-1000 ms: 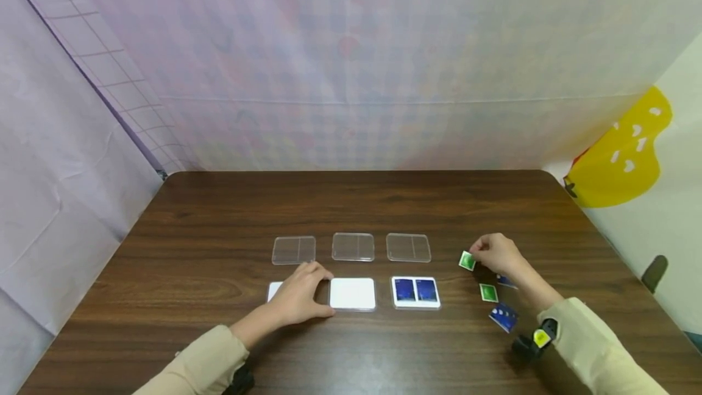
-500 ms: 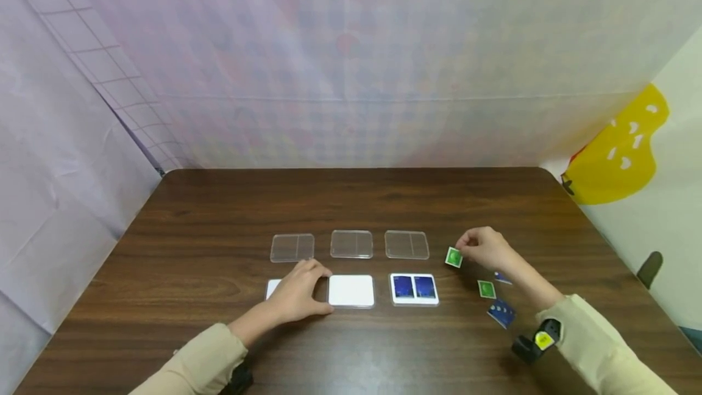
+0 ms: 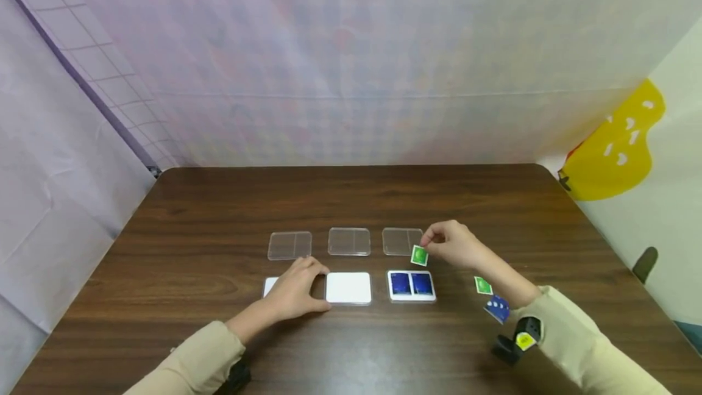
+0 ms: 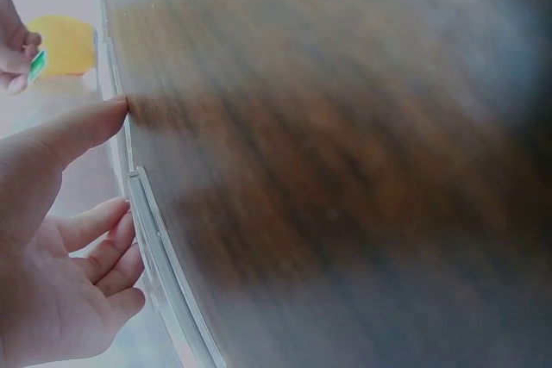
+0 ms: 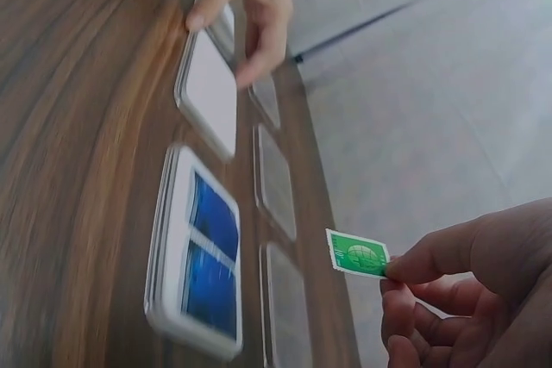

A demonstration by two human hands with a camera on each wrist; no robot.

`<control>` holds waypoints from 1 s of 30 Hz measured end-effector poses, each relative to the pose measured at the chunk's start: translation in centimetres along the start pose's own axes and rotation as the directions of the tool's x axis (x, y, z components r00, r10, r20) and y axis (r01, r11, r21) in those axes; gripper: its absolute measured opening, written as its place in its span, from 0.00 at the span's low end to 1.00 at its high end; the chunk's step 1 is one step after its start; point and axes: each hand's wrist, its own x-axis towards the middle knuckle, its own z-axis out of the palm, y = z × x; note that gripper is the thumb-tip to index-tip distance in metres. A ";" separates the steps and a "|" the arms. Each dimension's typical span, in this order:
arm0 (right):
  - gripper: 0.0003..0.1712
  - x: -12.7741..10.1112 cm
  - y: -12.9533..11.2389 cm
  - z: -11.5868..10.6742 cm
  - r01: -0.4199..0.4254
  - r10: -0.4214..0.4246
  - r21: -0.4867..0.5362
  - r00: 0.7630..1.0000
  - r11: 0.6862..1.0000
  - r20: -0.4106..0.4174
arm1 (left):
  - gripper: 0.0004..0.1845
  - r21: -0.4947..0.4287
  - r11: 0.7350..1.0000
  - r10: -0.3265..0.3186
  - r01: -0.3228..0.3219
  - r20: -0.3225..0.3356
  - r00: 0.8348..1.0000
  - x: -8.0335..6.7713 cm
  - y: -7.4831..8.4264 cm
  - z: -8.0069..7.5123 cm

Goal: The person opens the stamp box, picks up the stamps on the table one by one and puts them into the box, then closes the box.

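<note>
My right hand (image 3: 451, 242) pinches a green stamp (image 5: 358, 253) with a white perforated border between thumb and fingers. In the head view the stamp overlaps the front edge of the right clear lid (image 3: 399, 241). Just in front lies a clear case with a white card and two blue stamps (image 5: 211, 286). My left hand (image 3: 296, 291) holds the middle white-card case (image 3: 348, 288) at its left corners, thumb on the near side and fingers on the far side. Underneath that hand, another white-card case (image 3: 269, 286) is mostly hidden.
Two more clear lids, a left one (image 3: 289, 245) and a middle one (image 3: 349, 241), lie in the back row on the brown wooden table (image 3: 351, 200). A second green stamp (image 3: 483, 285) and a blue stamp (image 3: 497, 308) lie by my right forearm. A curtain (image 3: 351, 78) hangs behind.
My right hand has moved left with the green stamp, from above the loose stamps to the right lid. The left hand has stayed at the middle case.
</note>
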 end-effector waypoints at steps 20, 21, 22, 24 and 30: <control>0.03 2.5 -4.9 6.3 0.081 -0.093 0.095 0.987 0.992 0.130 | 0.30 -0.007 1.000 0.003 -0.003 -0.001 1.000 0.0 -0.2 0.2; 0.03 2.6 -5.1 6.7 0.076 -0.090 0.101 0.986 0.992 0.138 | 0.30 -0.010 1.000 0.001 -0.001 -0.002 1.000 0.0 -0.2 0.2; 0.03 2.7 -5.3 7.1 0.079 -0.094 0.104 0.985 0.991 0.144 | 0.30 -0.015 1.000 0.002 -0.002 -0.004 1.000 0.0 -0.2 0.2; 0.03 3.0 -5.6 7.8 0.070 -0.090 0.121 0.982 0.990 0.164 | 0.30 -0.023 1.000 0.005 -0.005 -0.009 1.000 0.0 -0.2 0.2; 0.03 3.7 -6.2 9.9 0.040 -0.077 0.170 0.972 0.985 0.221 | 0.30 -0.033 0.999 0.011 -0.011 -0.006 1.000 0.1 -0.1 0.2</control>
